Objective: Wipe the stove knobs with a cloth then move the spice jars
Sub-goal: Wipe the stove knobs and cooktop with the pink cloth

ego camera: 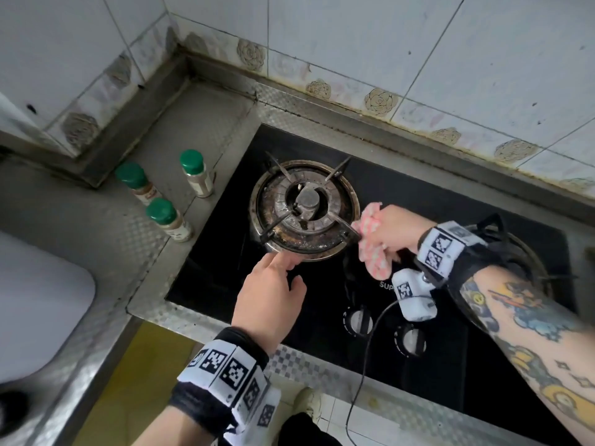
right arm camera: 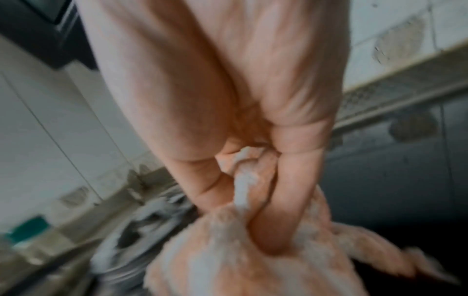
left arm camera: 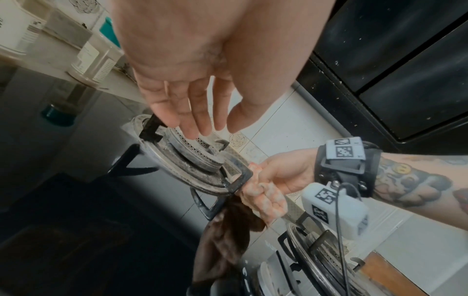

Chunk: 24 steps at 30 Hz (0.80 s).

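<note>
My right hand grips a bunched pink-and-white cloth beside the right edge of the left burner; the right wrist view shows the fingers curled round the cloth. My left hand hovers open over the black glass stove, its fingers straight and pointing at the burner's front rim. Two round knobs sit at the stove's front edge, nearer to me than both hands. Three green-capped spice jars stand on the steel counter left of the stove.
A white board or basin lies at the left counter edge. Tiled walls close in the corner behind the stove. A second burner sits under my right forearm. A black cable hangs from my right wrist across the knobs.
</note>
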{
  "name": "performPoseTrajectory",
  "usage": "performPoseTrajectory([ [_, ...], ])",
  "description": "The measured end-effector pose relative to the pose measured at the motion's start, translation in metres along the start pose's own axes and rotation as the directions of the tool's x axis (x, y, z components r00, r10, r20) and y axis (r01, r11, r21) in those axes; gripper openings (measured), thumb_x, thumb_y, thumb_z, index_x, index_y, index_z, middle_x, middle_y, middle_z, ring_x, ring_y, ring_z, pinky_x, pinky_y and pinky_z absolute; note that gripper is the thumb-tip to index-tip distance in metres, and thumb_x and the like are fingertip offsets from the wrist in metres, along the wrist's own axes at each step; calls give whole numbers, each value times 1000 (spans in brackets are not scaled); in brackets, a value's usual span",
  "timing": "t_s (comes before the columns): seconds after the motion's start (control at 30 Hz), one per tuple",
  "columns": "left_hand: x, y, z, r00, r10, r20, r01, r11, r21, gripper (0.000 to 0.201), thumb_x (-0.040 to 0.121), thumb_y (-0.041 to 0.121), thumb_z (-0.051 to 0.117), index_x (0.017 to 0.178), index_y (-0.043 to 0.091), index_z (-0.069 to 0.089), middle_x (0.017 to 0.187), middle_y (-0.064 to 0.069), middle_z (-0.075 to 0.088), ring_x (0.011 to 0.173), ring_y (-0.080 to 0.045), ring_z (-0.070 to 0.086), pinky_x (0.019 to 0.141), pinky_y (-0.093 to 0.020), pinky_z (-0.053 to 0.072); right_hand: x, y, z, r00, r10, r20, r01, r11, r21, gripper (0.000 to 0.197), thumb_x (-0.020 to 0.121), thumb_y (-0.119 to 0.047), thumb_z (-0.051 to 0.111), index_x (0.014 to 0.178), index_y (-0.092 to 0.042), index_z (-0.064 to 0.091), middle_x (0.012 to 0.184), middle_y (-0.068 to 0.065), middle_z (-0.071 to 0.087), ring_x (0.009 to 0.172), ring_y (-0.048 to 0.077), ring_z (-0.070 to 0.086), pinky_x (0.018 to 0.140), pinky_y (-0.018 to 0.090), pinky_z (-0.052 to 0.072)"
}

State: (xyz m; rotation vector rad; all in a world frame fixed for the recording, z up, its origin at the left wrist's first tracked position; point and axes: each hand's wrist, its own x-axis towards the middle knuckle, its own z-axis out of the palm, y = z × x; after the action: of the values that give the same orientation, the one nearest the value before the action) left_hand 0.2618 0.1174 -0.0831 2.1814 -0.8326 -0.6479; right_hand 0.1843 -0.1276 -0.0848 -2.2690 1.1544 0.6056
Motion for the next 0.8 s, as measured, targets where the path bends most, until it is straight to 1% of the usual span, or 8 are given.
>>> performPoseTrajectory([
  [0.07, -1, -4, -6, 1000, 3, 8, -3, 1000, -4, 28, 86, 19, 57, 114, 24, 62, 108, 9, 60, 99, -13, 60, 87, -35, 53, -11, 3, 17, 997, -10, 72, -1, 990, 142, 18, 79, -23, 70, 72, -35, 59, 77, 5, 64, 69, 26, 67, 60, 33, 58],
  [0.13, -1, -11, -12, 1000, -2, 23, 2, 1000, 2, 29, 87, 21, 56, 115, 24, 61, 110, 8, 60, 100, -14, 61, 86, -37, 53, -19, 1, 39, 996, 57, -64, -47, 988, 149, 17, 82, -25, 64, 91, -30, 51, 83, 7, 62, 76, 29, 68, 56, 24, 50],
  [0.27, -1, -27, -26, 998, -28, 47, 27, 999, 16, 31, 87, 24, 54, 117, 25, 59, 113, 8, 59, 103, -16, 60, 87, -39, 52, -28, -7, 62, 970, 224, -99, -189, 941, 280, 18, 84, -22, 62, 96, -9, 57, 68, 8, 62, 49, 22, 61, 40, 19, 42],
  [0.33, -1, -35, -35, 998, -34, 52, 33, 999, 16, 31, 87, 24, 53, 117, 24, 59, 114, 7, 60, 104, -16, 60, 88, -39, 52, -37, -14, 69, 958, 259, -120, -215, 931, 295, 28, 86, -22, 57, 101, 2, 56, 64, 15, 66, 47, 27, 64, 39, 22, 44],
  [0.4, -1, -41, -41, 998, -35, 54, 35, 999, 15, 31, 87, 24, 53, 117, 23, 59, 115, 7, 60, 105, -17, 60, 88, -39, 52, -51, -29, 77, 953, 275, -127, -218, 915, 340, 24, 86, -19, 52, 98, 2, 58, 68, 17, 67, 54, 28, 65, 45, 23, 47],
  [0.5, 2, -47, -48, 998, -42, 51, 42, 999, 5, 31, 85, 22, 54, 116, 22, 60, 114, 5, 61, 105, -18, 60, 88, -39, 52, -71, -66, 97, 976, 164, -147, -111, 943, 314, 34, 76, -29, 45, 90, -5, 65, 82, 12, 67, 76, 27, 66, 57, 17, 39],
  [0.67, 8, -56, -58, 998, -46, 37, 45, 999, 17, 32, 83, 21, 53, 115, 22, 61, 113, 4, 62, 104, -19, 61, 88, -37, 52, -85, -129, 124, 967, -119, -226, 163, 968, 188, 61, 69, -24, 31, 117, -4, 62, 122, 17, 58, 114, 29, 53, 90, 26, 38],
  [0.8, 8, -66, -62, 999, -48, 24, 48, 999, 21, 26, 83, 22, 53, 107, 22, 63, 108, 2, 63, 99, -20, 61, 84, -37, 52, -87, -145, 143, 955, -226, -194, 260, 949, 177, 55, 74, -23, 38, 123, -11, 60, 126, 9, 55, 111, 26, 54, 90, 28, 41],
])
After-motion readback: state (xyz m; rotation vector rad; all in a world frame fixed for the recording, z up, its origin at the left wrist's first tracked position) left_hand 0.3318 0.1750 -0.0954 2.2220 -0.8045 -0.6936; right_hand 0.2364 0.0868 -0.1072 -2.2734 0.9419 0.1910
